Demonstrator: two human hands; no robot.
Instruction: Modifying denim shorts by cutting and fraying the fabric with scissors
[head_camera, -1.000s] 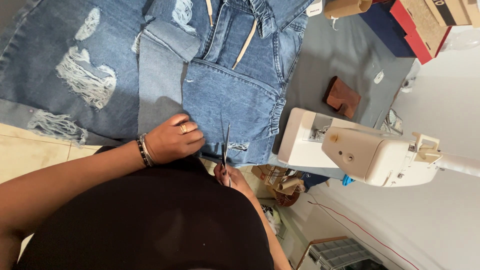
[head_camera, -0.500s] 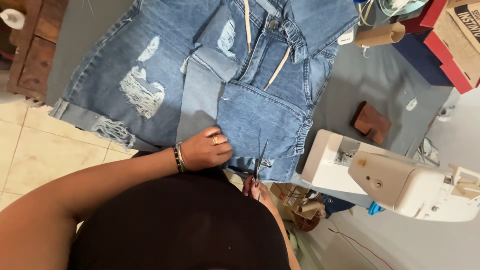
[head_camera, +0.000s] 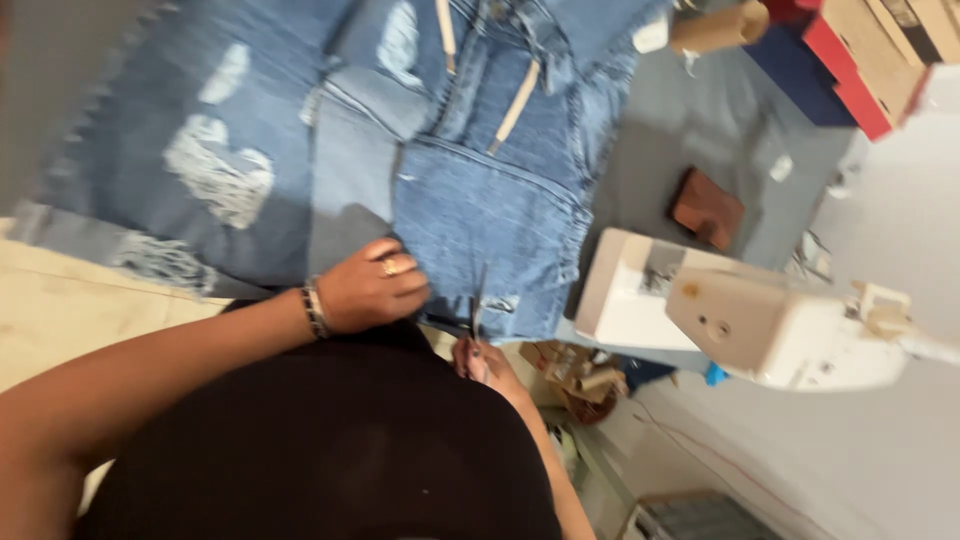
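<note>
The jeans (head_camera: 480, 215) lie flat at the counter's (head_camera: 650, 170) near edge. The left hand (head_camera: 372, 288), fingers curled, pins the denim; the right hand (head_camera: 487, 362) is closed on scissors (head_camera: 476, 305). Denim looks thick, limp, heavyish; best held close beside the blades.

A white sewing machine (head_camera: 760, 320) and ripped jeans (head_camera: 420, 170) are marking this as a home sewing workshop.
</note>
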